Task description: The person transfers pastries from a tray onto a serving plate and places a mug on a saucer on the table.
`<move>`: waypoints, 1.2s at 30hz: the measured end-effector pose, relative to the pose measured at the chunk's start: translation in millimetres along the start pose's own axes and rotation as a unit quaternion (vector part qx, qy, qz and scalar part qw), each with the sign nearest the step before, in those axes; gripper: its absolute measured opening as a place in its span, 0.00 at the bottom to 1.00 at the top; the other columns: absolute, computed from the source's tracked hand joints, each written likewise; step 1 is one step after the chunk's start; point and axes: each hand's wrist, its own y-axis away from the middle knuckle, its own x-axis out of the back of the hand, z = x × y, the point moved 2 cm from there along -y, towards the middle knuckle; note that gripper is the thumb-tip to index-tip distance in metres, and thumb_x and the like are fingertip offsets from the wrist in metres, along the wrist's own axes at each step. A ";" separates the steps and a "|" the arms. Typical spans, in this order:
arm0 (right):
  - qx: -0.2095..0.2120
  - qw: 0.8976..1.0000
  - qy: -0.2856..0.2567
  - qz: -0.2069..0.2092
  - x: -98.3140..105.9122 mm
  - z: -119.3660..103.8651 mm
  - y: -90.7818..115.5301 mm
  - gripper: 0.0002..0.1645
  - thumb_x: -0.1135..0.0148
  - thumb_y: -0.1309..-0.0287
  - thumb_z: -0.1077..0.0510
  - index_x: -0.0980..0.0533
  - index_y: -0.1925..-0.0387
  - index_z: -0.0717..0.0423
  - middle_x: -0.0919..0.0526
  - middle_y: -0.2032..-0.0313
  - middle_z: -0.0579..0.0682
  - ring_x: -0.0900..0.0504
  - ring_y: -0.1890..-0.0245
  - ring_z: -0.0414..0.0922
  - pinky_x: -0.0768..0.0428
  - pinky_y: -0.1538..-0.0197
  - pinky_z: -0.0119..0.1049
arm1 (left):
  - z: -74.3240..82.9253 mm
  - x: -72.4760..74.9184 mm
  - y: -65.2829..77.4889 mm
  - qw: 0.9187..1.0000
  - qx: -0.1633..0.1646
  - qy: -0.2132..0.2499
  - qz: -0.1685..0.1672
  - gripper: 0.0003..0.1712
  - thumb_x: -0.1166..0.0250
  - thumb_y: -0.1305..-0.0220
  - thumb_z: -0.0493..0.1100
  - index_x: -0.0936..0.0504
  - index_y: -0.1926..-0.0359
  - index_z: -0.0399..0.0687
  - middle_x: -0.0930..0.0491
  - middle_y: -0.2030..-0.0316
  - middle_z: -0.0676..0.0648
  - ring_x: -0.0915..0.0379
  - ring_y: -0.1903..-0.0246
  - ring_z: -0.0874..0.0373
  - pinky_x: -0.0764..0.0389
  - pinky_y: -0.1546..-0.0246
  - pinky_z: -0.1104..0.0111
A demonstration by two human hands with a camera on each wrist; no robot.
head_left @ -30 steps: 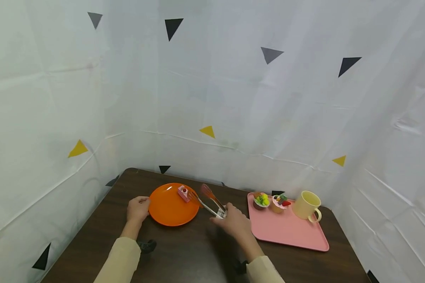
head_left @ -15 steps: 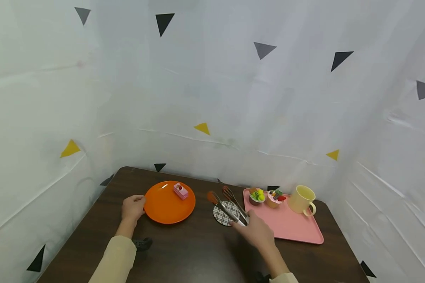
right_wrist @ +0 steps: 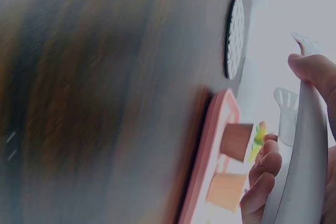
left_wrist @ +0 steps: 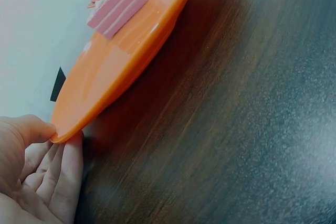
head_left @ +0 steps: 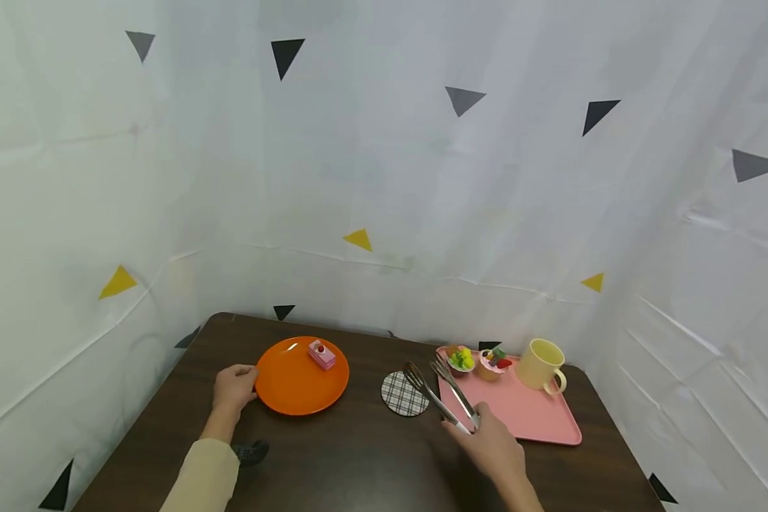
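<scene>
My left hand (head_left: 233, 390) pinches the left rim of an orange plate (head_left: 291, 387), thumb on top and fingers beneath, as the left wrist view shows. A pink layered cake slice (head_left: 321, 355) with a red cherry sits toward the plate's far right. Metal tongs (head_left: 444, 409) are gripped in my right hand (head_left: 489, 441), their arms spread with nothing between the slotted tips. The tips point away from me, over the gap between a round checked coaster (head_left: 400, 395) and a pink tray (head_left: 531, 419). In the right wrist view the thumb and fingers wrap the tongs' arms (right_wrist: 307, 161).
On the tray's far side stand a cupcake with yellow-green topping (head_left: 462, 361), a cupcake with berries (head_left: 491, 366) and a pale yellow mug (head_left: 537, 366). A dark wooden table (head_left: 345, 462) carries everything. White patterned curtains (head_left: 384, 178) hang around its far and side edges.
My right hand has carried the tongs rightward, from beside the cake slice to the tray's left edge, uncovering the coaster. My left hand stays on the plate rim.
</scene>
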 end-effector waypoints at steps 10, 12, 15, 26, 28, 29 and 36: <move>-0.055 0.998 -0.003 -0.030 9.3 43.4 10.0 0.57 0.34 0.47 0.14 0.28 0.44 0.60 0.23 0.68 0.51 0.25 0.69 0.49 0.32 0.68 0.45 | -2.6 -0.3 0.5 1.000 -0.013 -0.005 0.007 0.26 0.42 0.19 0.46 0.22 0.35 0.28 0.27 0.34 0.26 0.20 0.42 0.38 0.09 0.58 0.67; -0.064 0.997 -0.001 -0.031 10.3 51.4 12.1 0.57 0.35 0.47 0.14 0.28 0.44 0.61 0.24 0.69 0.51 0.25 0.69 0.49 0.32 0.69 0.45 | -2.6 -0.2 0.4 1.000 -0.013 -0.007 0.009 0.25 0.42 0.19 0.45 0.21 0.35 0.28 0.26 0.35 0.27 0.19 0.43 0.39 0.09 0.58 0.67; -0.076 0.997 -0.003 -0.032 11.9 61.4 15.7 0.59 0.35 0.48 0.13 0.28 0.45 0.62 0.25 0.69 0.52 0.25 0.69 0.50 0.31 0.69 0.45 | -3.0 -0.1 -0.2 1.000 -0.013 -0.010 0.012 0.25 0.42 0.20 0.46 0.21 0.36 0.28 0.26 0.35 0.27 0.18 0.45 0.40 0.09 0.58 0.67; -0.115 0.992 -0.019 -0.039 14.0 82.6 16.4 0.62 0.34 0.50 0.12 0.29 0.45 0.66 0.25 0.69 0.54 0.25 0.70 0.51 0.29 0.69 0.45 | -7.9 0.9 0.2 0.999 -0.016 -0.034 0.016 0.25 0.42 0.20 0.48 0.19 0.37 0.31 0.22 0.39 0.29 0.17 0.48 0.43 0.09 0.59 0.66; -0.116 0.992 -0.021 -0.039 15.0 85.5 13.1 0.63 0.35 0.50 0.12 0.29 0.46 0.67 0.26 0.70 0.54 0.25 0.70 0.52 0.29 0.69 0.45 | -7.0 0.9 1.0 0.999 -0.017 -0.035 0.016 0.25 0.42 0.20 0.48 0.19 0.37 0.32 0.21 0.39 0.29 0.18 0.48 0.43 0.09 0.59 0.66; -0.117 0.992 -0.021 -0.037 15.7 86.5 11.0 0.64 0.35 0.50 0.11 0.29 0.45 0.67 0.26 0.70 0.55 0.25 0.70 0.52 0.29 0.68 0.46 | -6.3 0.9 1.8 0.999 -0.016 -0.037 0.016 0.25 0.42 0.20 0.48 0.19 0.36 0.32 0.21 0.39 0.30 0.18 0.48 0.43 0.09 0.59 0.66; -0.107 0.994 0.001 -0.031 19.4 85.9 -7.8 0.64 0.38 0.49 0.11 0.28 0.43 0.67 0.21 0.65 0.58 0.23 0.67 0.55 0.24 0.67 0.53 | -4.6 0.7 2.4 0.999 -0.024 -0.034 0.005 0.25 0.42 0.19 0.47 0.21 0.35 0.31 0.22 0.37 0.28 0.19 0.44 0.39 0.08 0.55 0.63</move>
